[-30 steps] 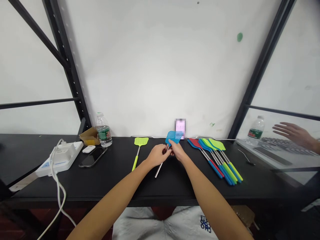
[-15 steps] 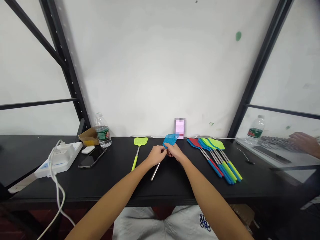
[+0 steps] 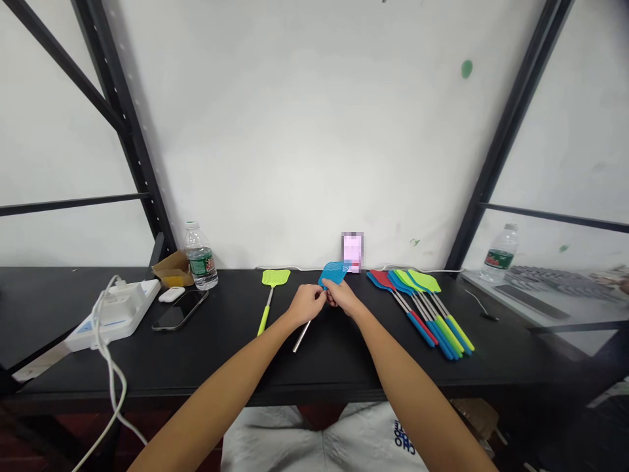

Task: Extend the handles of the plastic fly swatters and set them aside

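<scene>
Both hands meet at the neck of a blue fly swatter (image 3: 334,274), held above the black table (image 3: 211,367). Its mesh head points up and away from me, and its bare metal rod, with no coloured grip showing, slants down to the left. My left hand (image 3: 307,305) is closed around the rod just below the head. My right hand (image 3: 343,298) pinches the base of the head, thumb on top. Where the rod joins the head is hidden by my fingers. A yellow-green fly swatter (image 3: 276,278) lies to the left of my hands.
On the right lies a fanned row of several fly swatters (image 3: 422,308) in red, blue and yellow-green. A pixelated upright screen (image 3: 352,249) leans at the wall. To the left are a water bottle (image 3: 200,261), a phone (image 3: 181,311), a white case (image 3: 171,295) and a power strip (image 3: 115,311).
The blue fly swatter has turned and shifted slightly left, its rod end swinging left. Both hands keep their hold. The other person's hand at the far right has gone out of view.
</scene>
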`<state>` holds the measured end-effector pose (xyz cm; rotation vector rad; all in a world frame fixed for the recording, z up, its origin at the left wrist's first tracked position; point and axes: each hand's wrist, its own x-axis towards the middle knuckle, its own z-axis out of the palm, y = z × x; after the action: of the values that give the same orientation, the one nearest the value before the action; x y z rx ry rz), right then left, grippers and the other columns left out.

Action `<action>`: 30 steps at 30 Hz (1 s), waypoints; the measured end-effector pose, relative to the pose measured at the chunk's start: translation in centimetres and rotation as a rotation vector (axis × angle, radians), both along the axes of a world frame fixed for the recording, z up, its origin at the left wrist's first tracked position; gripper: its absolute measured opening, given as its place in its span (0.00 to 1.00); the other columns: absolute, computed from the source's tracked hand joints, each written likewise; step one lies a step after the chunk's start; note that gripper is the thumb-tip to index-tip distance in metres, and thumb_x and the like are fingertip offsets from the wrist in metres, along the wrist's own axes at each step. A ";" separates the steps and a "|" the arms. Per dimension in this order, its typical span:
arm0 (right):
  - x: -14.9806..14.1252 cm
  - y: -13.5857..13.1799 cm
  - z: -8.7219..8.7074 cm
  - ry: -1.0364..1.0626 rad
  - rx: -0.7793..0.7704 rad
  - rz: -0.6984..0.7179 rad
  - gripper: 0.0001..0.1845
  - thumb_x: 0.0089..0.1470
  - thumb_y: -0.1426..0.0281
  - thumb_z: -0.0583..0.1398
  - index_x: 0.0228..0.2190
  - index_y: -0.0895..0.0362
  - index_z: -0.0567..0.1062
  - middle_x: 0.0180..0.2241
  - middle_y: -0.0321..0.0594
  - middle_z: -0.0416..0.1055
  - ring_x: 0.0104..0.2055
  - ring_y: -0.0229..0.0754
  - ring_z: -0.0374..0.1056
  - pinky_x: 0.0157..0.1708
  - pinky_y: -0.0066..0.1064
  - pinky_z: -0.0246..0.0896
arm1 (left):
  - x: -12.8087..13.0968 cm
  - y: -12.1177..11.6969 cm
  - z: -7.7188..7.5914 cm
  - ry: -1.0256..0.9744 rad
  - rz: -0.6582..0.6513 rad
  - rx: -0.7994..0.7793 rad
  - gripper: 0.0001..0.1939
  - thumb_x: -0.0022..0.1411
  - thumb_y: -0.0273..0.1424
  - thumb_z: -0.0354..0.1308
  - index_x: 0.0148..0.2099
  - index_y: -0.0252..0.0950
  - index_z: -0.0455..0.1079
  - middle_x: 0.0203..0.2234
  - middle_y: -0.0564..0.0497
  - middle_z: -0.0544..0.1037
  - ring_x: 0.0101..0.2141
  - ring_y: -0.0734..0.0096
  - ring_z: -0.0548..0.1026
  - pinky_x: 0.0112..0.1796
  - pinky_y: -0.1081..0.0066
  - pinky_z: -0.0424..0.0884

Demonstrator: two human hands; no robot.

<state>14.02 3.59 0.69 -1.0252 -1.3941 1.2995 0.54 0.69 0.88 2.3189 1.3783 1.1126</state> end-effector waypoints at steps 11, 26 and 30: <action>0.0 0.8 -0.7 0.025 0.050 -0.054 0.17 0.51 0.59 0.58 0.20 0.55 0.61 0.12 0.28 0.56 0.13 0.31 0.51 0.13 0.23 0.44 | 0.3 0.1 0.0 -0.012 0.007 0.012 0.15 0.60 0.30 0.49 0.23 0.33 0.71 0.17 0.54 0.69 0.21 0.77 0.63 0.26 0.74 0.54; 0.0 1.2 -0.8 0.078 0.058 -0.054 0.19 0.52 0.56 0.59 0.20 0.55 0.62 0.13 0.29 0.56 0.13 0.31 0.52 0.13 0.23 0.45 | 0.4 0.4 0.0 -0.035 0.021 0.015 0.16 0.60 0.31 0.49 0.23 0.33 0.70 0.17 0.53 0.70 0.21 0.77 0.63 0.26 0.74 0.55; -0.3 1.2 -0.7 0.061 0.046 -0.104 0.19 0.53 0.56 0.59 0.20 0.54 0.61 0.12 0.29 0.55 0.13 0.31 0.51 0.12 0.24 0.44 | 0.5 0.5 -0.1 -0.040 0.023 0.024 0.16 0.61 0.31 0.50 0.23 0.33 0.70 0.17 0.53 0.71 0.21 0.77 0.64 0.26 0.74 0.55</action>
<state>13.75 4.80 -0.04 -1.0057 -1.3021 1.2077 1.07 1.19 0.75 2.2897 1.3877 1.1818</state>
